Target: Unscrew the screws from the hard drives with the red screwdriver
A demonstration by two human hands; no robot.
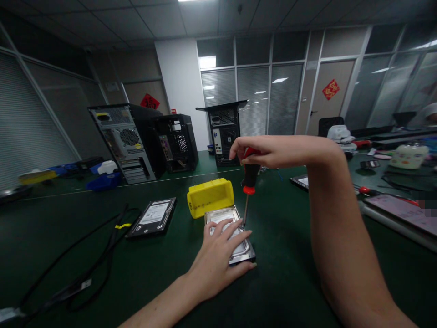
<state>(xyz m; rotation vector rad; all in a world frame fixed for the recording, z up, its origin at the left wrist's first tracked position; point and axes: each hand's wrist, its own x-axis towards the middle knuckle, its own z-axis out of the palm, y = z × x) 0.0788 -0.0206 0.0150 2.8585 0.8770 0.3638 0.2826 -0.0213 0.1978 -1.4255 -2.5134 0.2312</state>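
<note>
A silver hard drive (pixel 243 250) lies on the green table, its upper end against a yellow bin (pixel 210 197) tipped on its side. Across the drive rests my left hand (pixel 223 250), fingers spread over its top. My right hand (pixel 264 151) is wrapped round the red and black handle of a screwdriver (pixel 251 175), held upright. The screwdriver's tip meets the drive's right edge, near my left fingertips; the screw there is too small to make out.
Another hard drive (pixel 153 217) and black cables (pixel 109 246) lie to the left. Computer cases (pixel 128 141) stand at the back. On the right are a third drive (pixel 302 181), a pink-screened device (pixel 403 212) and a jar (pixel 409 156).
</note>
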